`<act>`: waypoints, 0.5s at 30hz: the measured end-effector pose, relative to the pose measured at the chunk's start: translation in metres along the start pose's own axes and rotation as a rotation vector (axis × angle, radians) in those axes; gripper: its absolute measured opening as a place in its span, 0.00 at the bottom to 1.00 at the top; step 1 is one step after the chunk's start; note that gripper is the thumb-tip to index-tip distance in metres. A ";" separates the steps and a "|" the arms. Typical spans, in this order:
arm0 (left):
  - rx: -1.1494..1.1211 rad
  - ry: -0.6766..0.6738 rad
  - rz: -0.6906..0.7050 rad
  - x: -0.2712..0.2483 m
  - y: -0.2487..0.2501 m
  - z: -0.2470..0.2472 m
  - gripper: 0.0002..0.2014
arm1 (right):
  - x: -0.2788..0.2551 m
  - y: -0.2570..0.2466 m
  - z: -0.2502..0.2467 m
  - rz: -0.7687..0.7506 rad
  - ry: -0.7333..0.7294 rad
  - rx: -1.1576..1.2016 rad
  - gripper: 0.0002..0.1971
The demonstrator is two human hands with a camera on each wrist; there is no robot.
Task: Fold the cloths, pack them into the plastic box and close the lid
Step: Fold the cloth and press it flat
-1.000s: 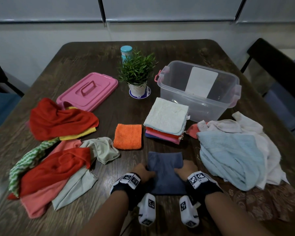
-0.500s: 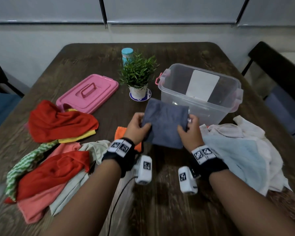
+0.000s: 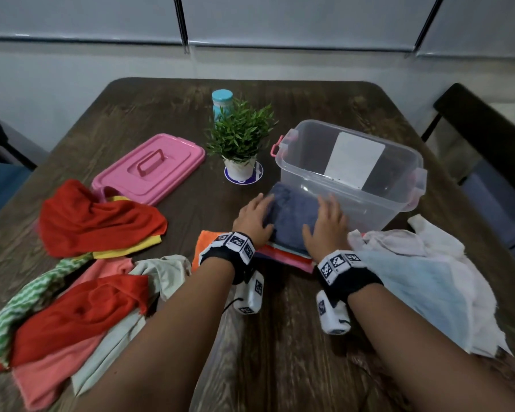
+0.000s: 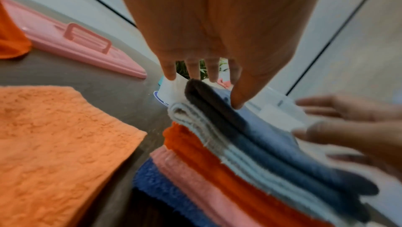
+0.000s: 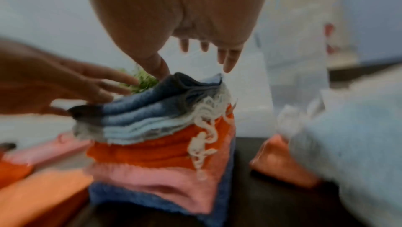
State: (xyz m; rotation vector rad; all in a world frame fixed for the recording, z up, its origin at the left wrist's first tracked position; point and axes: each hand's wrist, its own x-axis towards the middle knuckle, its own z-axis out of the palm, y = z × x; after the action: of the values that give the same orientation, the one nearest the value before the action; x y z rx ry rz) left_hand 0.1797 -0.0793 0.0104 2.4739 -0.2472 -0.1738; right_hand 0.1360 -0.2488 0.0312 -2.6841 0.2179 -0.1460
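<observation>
Beside clear box (image 3: 351,185) | stack (image 4: 239,170) | blue-grey cloth (image 3: 292,215) topmost | lid (image 3: 149,169) off

Dark wooden table (image 3: 280,352), black chair (image 3: 488,135) beside it, pale wall (image 3: 72,72) behind.

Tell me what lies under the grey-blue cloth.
Under the grey-blue cloth: a pale cloth, orange-red, pink, then dark blue. Their middles are covered.

potted plant (image 3: 241,138) mid-surface (image 3: 280,337) on round coaster (image 3: 257,175) | teal-capped bottle (image 3: 221,102) just behind plant | dark chair (image 3: 488,135) well right of plant
</observation>
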 end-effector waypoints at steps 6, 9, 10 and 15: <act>0.312 -0.173 -0.024 -0.011 0.001 0.009 0.29 | 0.002 0.014 0.018 -0.080 -0.399 -0.388 0.33; 0.318 -0.171 -0.053 -0.021 -0.008 0.007 0.29 | 0.006 0.016 0.019 -0.079 -0.449 -0.397 0.34; 0.309 -0.156 -0.056 -0.025 -0.012 0.006 0.30 | 0.008 0.016 0.017 -0.080 -0.465 -0.392 0.34; 0.266 0.028 -0.018 -0.060 -0.035 -0.005 0.36 | 0.006 -0.006 0.003 -0.082 -0.441 -0.437 0.33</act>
State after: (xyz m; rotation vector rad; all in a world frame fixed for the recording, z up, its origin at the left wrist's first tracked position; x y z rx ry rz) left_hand 0.1274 -0.0358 -0.0031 2.7410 -0.2497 -0.1206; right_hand 0.1432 -0.2436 0.0314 -3.0651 -0.0018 0.5230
